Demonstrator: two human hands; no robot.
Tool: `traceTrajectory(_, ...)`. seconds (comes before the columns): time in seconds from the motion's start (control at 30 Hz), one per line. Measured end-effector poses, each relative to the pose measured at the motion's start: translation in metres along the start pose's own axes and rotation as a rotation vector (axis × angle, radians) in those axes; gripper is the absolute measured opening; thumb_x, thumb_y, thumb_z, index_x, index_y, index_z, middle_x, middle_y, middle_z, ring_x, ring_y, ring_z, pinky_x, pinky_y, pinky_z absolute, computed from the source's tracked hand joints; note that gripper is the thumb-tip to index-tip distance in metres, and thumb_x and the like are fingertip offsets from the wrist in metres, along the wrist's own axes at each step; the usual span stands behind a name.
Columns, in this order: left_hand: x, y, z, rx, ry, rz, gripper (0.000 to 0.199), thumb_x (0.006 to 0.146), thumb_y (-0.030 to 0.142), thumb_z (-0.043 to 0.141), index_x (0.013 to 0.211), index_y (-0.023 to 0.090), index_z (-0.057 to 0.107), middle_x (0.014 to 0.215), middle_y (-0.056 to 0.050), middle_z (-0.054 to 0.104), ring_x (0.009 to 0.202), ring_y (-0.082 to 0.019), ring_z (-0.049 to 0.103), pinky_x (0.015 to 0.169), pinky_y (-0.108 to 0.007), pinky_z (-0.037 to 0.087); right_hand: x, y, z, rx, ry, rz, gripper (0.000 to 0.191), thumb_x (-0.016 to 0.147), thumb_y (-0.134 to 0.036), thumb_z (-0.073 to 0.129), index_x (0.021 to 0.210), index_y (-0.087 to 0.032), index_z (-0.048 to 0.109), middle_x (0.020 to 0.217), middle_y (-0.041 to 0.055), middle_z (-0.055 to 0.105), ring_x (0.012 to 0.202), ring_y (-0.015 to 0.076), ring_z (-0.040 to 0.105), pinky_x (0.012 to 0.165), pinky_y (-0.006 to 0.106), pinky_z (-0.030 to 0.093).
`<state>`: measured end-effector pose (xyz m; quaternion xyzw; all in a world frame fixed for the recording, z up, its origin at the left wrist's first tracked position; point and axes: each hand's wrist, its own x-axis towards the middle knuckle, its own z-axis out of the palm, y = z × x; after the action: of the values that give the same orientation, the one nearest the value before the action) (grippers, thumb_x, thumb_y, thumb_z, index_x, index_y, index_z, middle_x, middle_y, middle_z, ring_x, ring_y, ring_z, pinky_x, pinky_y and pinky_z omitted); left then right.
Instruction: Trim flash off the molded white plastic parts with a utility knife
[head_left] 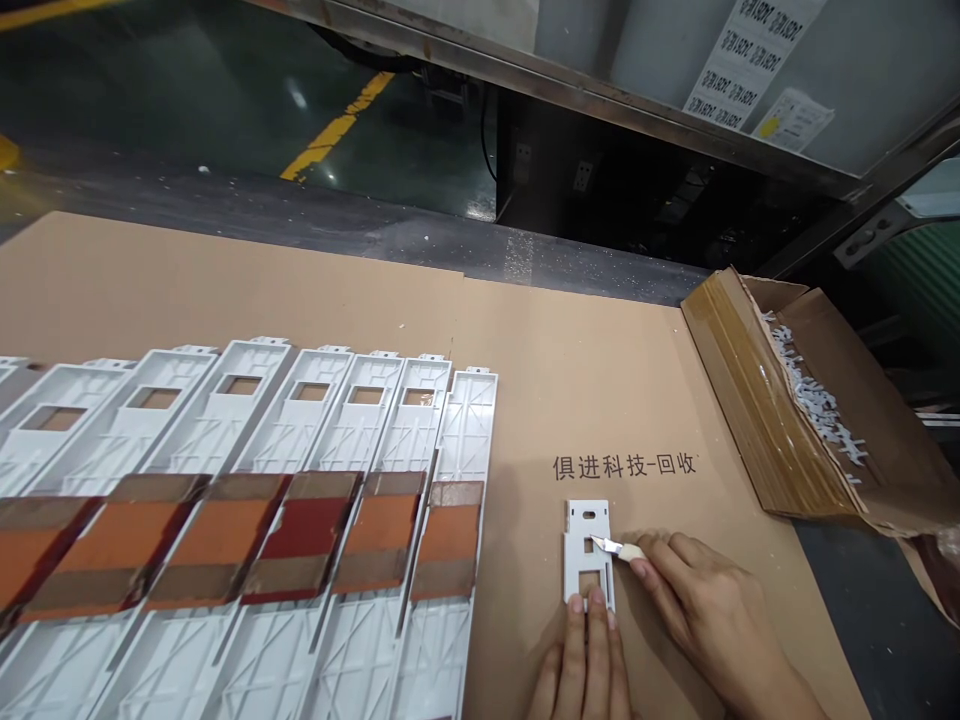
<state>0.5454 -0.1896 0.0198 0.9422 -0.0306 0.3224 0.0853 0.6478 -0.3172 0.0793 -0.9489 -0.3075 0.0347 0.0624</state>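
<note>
A small white plastic part [598, 560] with rectangular cut-outs and a slotted end lies on the cardboard sheet. My left hand [585, 660] comes in from the bottom edge, its fingers together and their tips pressed on the part's near end, holding it down; the thumb is hidden. My right hand [709, 610] is closed around the pale handle of a craft knife [621, 549]. The knife's blade points left and meets the part by its small middle opening. To the left, several long white plastic trays [465, 430] lie side by side, crossed by orange and brown bands [450, 540].
An open cardboard box [735, 390] at the right holds many small white plastic scraps [817, 405]. Dark printed characters [625, 466] mark the cardboard sheet [540, 350]. Beyond the dark table edge [420, 245] is a metal-framed machine [600, 110] with label sheets [750, 65].
</note>
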Motion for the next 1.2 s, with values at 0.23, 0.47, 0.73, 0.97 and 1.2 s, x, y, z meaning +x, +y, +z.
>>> traceTrajectory(0.23, 0.001, 0.001, -0.001, 0.012, -0.009, -0.001, 0.043, 0.092, 0.012, 0.023, 0.091, 0.012, 0.067, 0.092, -0.004, 0.073, 0.086, -0.017, 0.067, 0.069, -0.028, 0.043, 0.0, 0.002, 0.003, -0.023, 0.016, -0.014, 0.033, 0.099, -0.037, 0.033, 0.094, -0.026, 0.063, 0.076, 0.0005, 0.065, 0.064, 0.0161, 0.064, 0.055, 0.027, 0.044)
traceTrajectory(0.47, 0.0, 0.0, 0.0, 0.015, -0.007, 0.018, 0.04, 0.089, 0.011, 0.027, 0.089, 0.013, 0.067, 0.092, -0.003, 0.073, 0.085, -0.018, 0.067, 0.066, -0.029, 0.043, 0.006, 0.001, -0.003, -0.123, 0.077, -0.094, 0.03, 0.099, -0.032, 0.034, 0.091, -0.024, 0.062, 0.071, 0.0008, 0.062, 0.06, 0.0165, 0.061, 0.054, 0.028, 0.041)
traceTrajectory(0.73, -0.001, -0.001, 0.002, 0.032, 0.014, 0.028, 0.045, 0.094, 0.016, 0.024, 0.087, 0.013, 0.068, 0.092, -0.002, 0.074, 0.085, -0.018, 0.067, 0.065, -0.029, 0.043, 0.018, 0.011, -0.012, -0.03, -0.047, -0.124, 0.031, 0.099, -0.036, 0.031, 0.093, -0.027, 0.06, 0.077, -0.0014, 0.064, 0.065, 0.0156, 0.064, 0.056, 0.027, 0.043)
traceTrajectory(0.97, 0.001, 0.001, 0.001, 0.014, 0.003, -0.006, 0.045, 0.093, 0.013, 0.023, 0.087, 0.013, 0.068, 0.09, -0.002, 0.074, 0.084, -0.017, 0.067, 0.065, -0.028, 0.043, 0.016, 0.011, -0.012, 0.0, -0.041, -0.144, 0.029, 0.099, -0.033, 0.032, 0.091, -0.026, 0.059, 0.078, -0.0007, 0.065, 0.066, 0.0159, 0.063, 0.058, 0.028, 0.045)
traceTrajectory(1.2, 0.0, 0.001, 0.001, -0.014, -0.004, -0.006, 0.043, 0.093, 0.015, 0.024, 0.088, 0.013, 0.067, 0.091, -0.003, 0.074, 0.084, -0.017, 0.068, 0.068, -0.029, 0.044, 0.013, 0.01, -0.013, 0.03, -0.053, -0.121, 0.026, 0.099, -0.034, 0.033, 0.102, -0.027, 0.058, 0.085, -0.0008, 0.067, 0.071, 0.0166, 0.065, 0.06, 0.029, 0.049)
